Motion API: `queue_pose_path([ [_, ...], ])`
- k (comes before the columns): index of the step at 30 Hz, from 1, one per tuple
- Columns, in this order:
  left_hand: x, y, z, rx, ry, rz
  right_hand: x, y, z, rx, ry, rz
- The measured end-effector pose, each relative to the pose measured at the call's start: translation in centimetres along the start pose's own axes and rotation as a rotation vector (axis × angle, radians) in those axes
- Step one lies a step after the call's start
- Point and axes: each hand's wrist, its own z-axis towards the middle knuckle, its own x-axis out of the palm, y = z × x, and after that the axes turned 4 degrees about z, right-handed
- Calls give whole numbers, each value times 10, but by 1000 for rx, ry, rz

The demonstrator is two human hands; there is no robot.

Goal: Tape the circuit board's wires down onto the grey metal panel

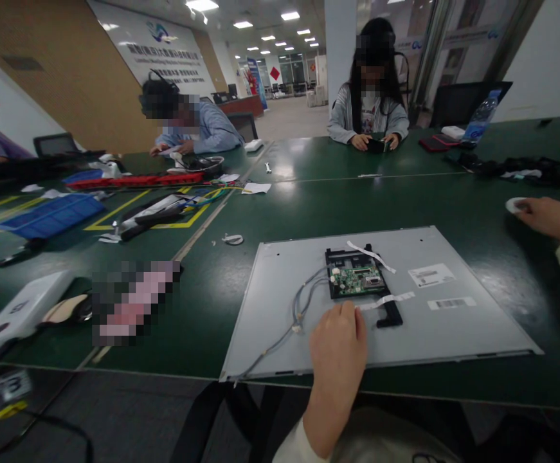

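A flat grey metal panel (284, 302) lies on the table in front of me. On it sits a black plastic bracket (391, 308) with a green circuit board (352, 280). One white tape strip (398, 298) crosses the bracket's near side, another white strip (371, 255) its far side. My left hand (338, 341) rests over the panel, fingers curled, close to the near strip's left end; what they hold, if anything, is hidden. At the right, my right hand (552, 217) grips a white roll of tape (514, 205) near the tabletop. Grey cables (295, 315) run from the board to the panel's near-left corner.
Left of the panel lie a small white loop (234, 239), a white box (22, 308) and a blurred-out pink object (139, 299). Farther left is a blue tray (53, 215). Two people sit across the table. A water bottle (483, 119) stands at the far right.
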Motion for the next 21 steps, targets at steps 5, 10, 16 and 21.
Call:
queue_pose_path([
  [5,1,0,-4,31,-57,-28,-39,52,-37,-11,11,333],
  [10,0,0,-11,100,-237,-320,-100,137,-115,-247,119,994],
  [16,-25,-3,8,148,-409,-1025,-151,244,-200,-787,338,1183],
  [21,-39,7,34,175,8,-1327,-152,293,-218,-980,367,1244],
])
